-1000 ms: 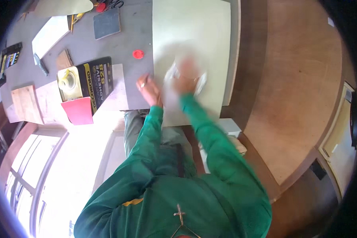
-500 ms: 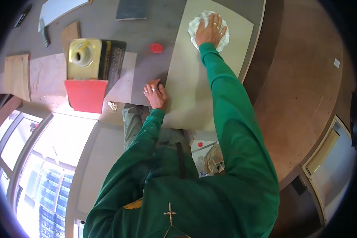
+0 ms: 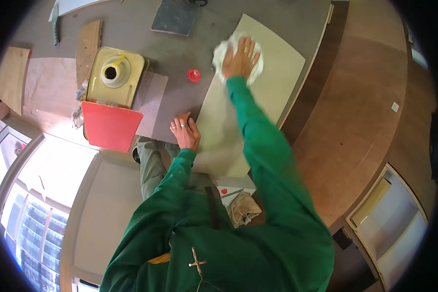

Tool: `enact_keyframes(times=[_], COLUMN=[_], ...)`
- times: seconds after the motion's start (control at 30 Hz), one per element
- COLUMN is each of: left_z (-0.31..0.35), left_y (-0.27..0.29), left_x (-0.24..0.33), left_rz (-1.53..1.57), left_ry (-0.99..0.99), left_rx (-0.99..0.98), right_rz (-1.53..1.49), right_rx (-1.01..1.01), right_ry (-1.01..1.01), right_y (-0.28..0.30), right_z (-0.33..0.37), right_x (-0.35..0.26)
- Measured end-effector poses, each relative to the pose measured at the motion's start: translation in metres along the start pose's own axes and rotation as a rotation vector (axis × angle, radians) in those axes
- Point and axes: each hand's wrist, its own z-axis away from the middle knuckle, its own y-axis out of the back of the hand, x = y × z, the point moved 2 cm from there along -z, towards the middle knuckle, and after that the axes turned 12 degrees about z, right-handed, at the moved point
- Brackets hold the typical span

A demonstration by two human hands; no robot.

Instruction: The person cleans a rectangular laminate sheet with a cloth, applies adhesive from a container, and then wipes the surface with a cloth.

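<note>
My right hand [image 3: 240, 61] lies flat with its fingers spread on a bunched white cloth [image 3: 220, 59]. It presses the cloth against a smooth beige panel [image 3: 283, 70], and the cloth reaches over the panel's left edge. Near the panel's closer left edge rests my left hand [image 3: 185, 133], fingers loosely bent and thumb apart. Its fingertips touch down on the dark table beside that edge, and I see nothing held in it. A small red cap [image 3: 193, 75] sits on the table between my hands.
A yellow-topped metal can [image 3: 100, 92] with an open spout stands left, behind a red board [image 3: 113, 125]. Wood pieces [image 3: 14, 78] lie farther left. A dark square slab [image 3: 174, 17] is at the back. A brown paper bag [image 3: 243, 209] shows below the table's near edge.
My right hand has slid the cloth left across the panel, to its left edge. My left hand stays by the panel's edge. The whole view has shifted and turned somewhat.
</note>
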Motion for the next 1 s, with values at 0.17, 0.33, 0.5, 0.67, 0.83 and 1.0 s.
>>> enact_keyframes(times=[0.17,0.33,0.5,0.67,0.83,1.0], left_z=[-0.006,-0.006,0.0,-0.005,-0.01,-0.018], left_y=[-0.007,0.002,-0.005,-0.011,-0.007,-0.005], left_x=[0.004,-0.012,-0.007,-0.005,-0.01,-0.011], left_rz=[0.007,-0.092,-0.078,-0.078,-0.124,-0.11], left_ry=[-0.017,0.036,-0.018,-0.039,-0.021,-0.003], left_rx=[-0.017,0.01,-0.001,-0.022,-0.03,-0.068], right_rz=[-0.009,-0.014,-0.006,0.012,0.053,0.048], right_rx=[0.095,-0.159,-0.09,0.079,0.058,-0.135], right_ry=[-0.037,0.09,0.042,-0.009,-0.005,0.004], right_y=[0.001,0.007,0.006,-0.006,-0.007,0.012], right_z=[-0.083,0.088,0.028,-0.103,-0.016,0.074], right_x=[0.015,-0.02,-0.007,0.005,-0.007,-0.02])
